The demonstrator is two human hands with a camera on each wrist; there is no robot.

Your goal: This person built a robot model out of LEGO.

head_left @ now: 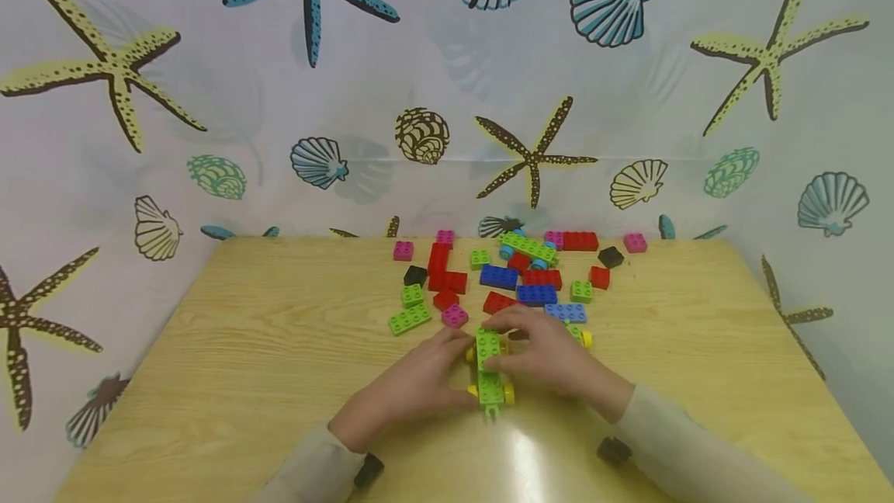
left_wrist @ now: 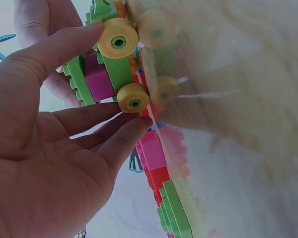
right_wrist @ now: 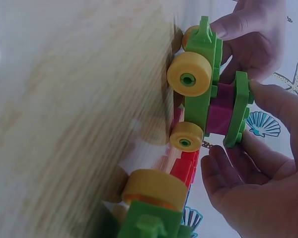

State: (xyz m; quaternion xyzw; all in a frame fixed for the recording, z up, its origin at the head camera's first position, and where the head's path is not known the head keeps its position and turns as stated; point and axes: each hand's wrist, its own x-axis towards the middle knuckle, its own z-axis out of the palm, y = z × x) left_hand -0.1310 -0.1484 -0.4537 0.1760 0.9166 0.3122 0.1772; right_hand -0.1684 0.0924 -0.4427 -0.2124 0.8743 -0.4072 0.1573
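A toy car base [head_left: 491, 393], green with yellow wheels, stands on the table between both hands, its hitch end toward me. It carries a magenta brick [right_wrist: 220, 111] near its far end, topped by a longer green brick [right_wrist: 237, 109]. My left hand [head_left: 412, 383] holds the base from the left, thumb at the rear wheel [left_wrist: 120, 39] and fingertips by the front one. From the right, my right hand [head_left: 548, 352] pinches the green top brick between thumb and fingers. In the head view the magenta brick is hidden beneath the top brick.
Partly behind my right hand stands a second green base with yellow wheels [head_left: 587, 340]. Farther back lie several loose bricks, including a dark blue brick [head_left: 499, 277], and a green base with blue wheels [head_left: 528, 248]. A patterned curtain [head_left: 391, 192] hangs behind the table.
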